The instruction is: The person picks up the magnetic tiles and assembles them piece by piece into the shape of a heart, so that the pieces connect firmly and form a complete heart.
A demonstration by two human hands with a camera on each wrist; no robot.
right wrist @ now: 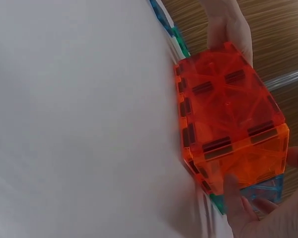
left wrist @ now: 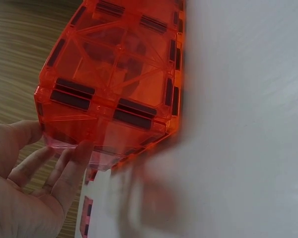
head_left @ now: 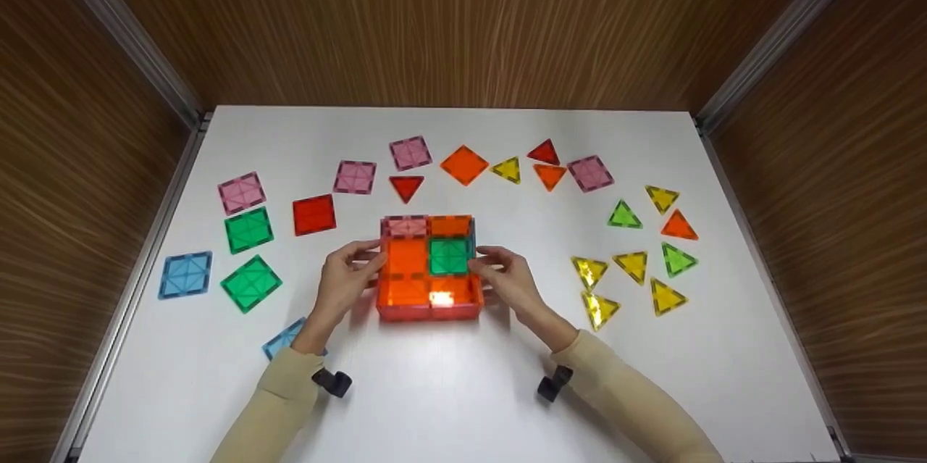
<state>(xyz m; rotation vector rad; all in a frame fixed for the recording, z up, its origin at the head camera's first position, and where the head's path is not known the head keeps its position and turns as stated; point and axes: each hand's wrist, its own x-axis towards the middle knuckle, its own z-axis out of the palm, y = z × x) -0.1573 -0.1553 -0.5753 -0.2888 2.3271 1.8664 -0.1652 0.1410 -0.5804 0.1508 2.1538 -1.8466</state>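
Observation:
A low box of magnetic tiles (head_left: 405, 267) stands at the middle of the white table (head_left: 463, 405). Its walls and floor are mostly orange; a pink tile (head_left: 405, 226) is at the back and a green tile (head_left: 448, 256) lies on top at the right. My left hand (head_left: 371, 264) grips the box's left wall, its fingertips (left wrist: 82, 148) on the tile edge in the left wrist view. My right hand (head_left: 481, 264) holds the right wall; in the right wrist view its fingers (right wrist: 233, 196) pinch a blue tile (right wrist: 265, 191) beside the orange box (right wrist: 228, 124).
Loose squares lie to the left: pink (head_left: 241, 192), red (head_left: 313, 214), green (head_left: 248, 230), blue (head_left: 185, 274). Several yellow, green and orange triangles (head_left: 632, 264) are scattered to the right. More tiles line the back (head_left: 463, 164). Wooden walls enclose the table.

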